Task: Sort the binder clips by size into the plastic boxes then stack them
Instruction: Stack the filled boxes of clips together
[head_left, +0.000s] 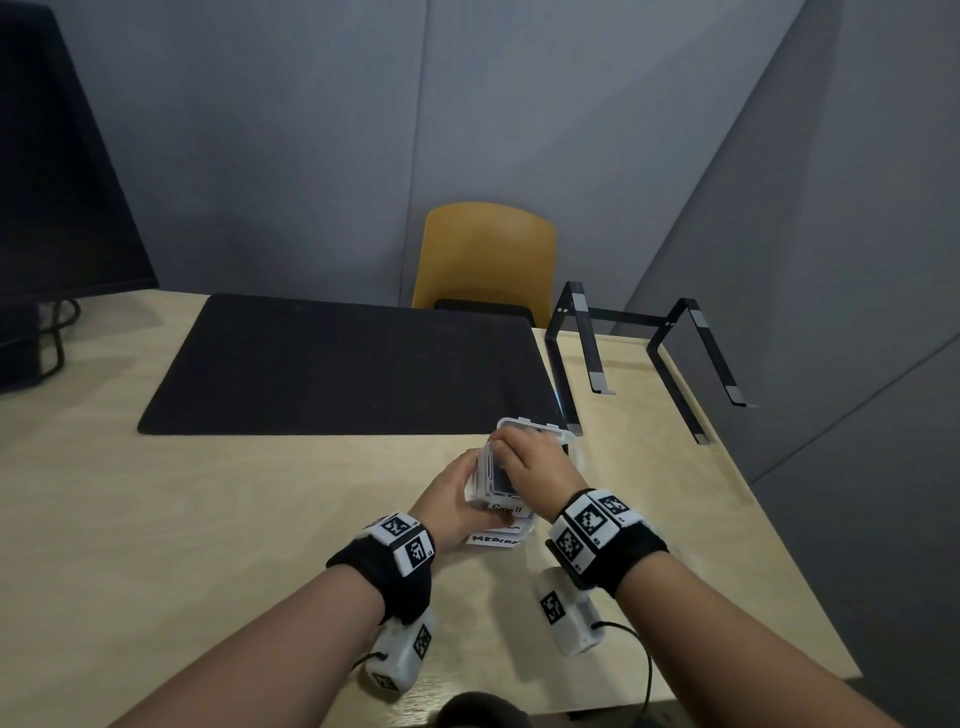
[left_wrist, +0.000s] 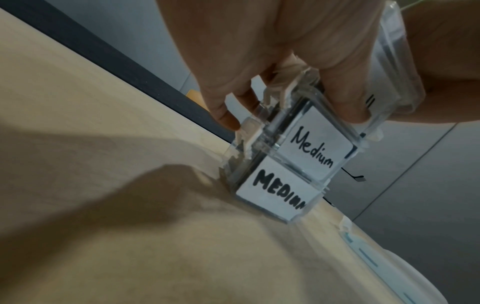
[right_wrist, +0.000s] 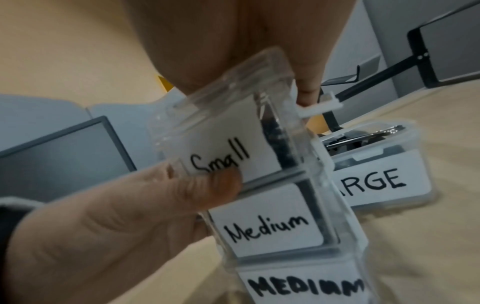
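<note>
Near the desk's (head_left: 208, 519) right edge, sorting apparently done: Small box (right_wrist: 228, 144) held tilted by right hand (head_left: 535, 462) over two Medium boxes (right_wrist: 270, 232) steadied by left hand (head_left: 449, 499); LARGE box (right_wrist: 376, 174) just beyond, unstacked

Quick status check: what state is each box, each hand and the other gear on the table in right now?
Small box: lid shut, tilted, topmost, gripped by both hands.
Medium box: shut, second in stack.
MEDIUM box: shut, bottom, on the table.
LARGE box: standing apart on the table, holding clips.
Left hand: gripping the stack.
Right hand: gripping the Small box.
Monitor: screen dark.
</note>
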